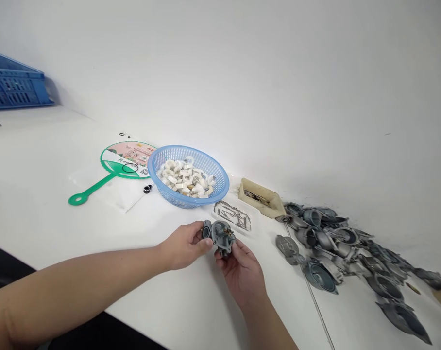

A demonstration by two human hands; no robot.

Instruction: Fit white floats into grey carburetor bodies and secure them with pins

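Both my hands hold a grey die-cast carburetor body (222,237) above the white table (78,146). My left hand (184,245) grips its left end, which has a round dark opening, with the fingers curled around it. My right hand (240,274) supports it from below, with the fingertips against its underside. Part of the carburetor is hidden by my fingers. A clear tray of thin metal pins (233,216) lies just beyond my hands.
A blue mesh basket (188,176) holds white plastic parts. A green hand fan (127,160) lies to its left, and a beige box (260,198) to its right. Many grey metal carburetor bowls (337,248) are piled at right. A blue crate (16,85) stands far left.
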